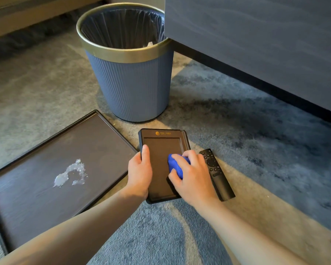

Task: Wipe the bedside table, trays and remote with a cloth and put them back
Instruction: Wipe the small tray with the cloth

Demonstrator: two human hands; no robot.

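Observation:
A small dark tray (161, 145) with a gold logo lies on the carpet. My left hand (139, 174) grips its left edge. My right hand (193, 176) presses a bunched blue cloth (177, 165) onto the tray's right side. A black remote (217, 174) lies on the carpet just right of the small tray, partly behind my right hand. A large dark tray (46, 169) lies to the left, with a whitish wet smear (71, 174) near its middle. The grey bedside table (256, 44) stands at the upper right.
A blue ribbed waste bin (134, 87) with a gold rim and dark liner stands just beyond the trays, touching the bedside table's corner. Grey-blue and beige carpet (256, 140) covers the floor. A wooden furniture base runs along the top left.

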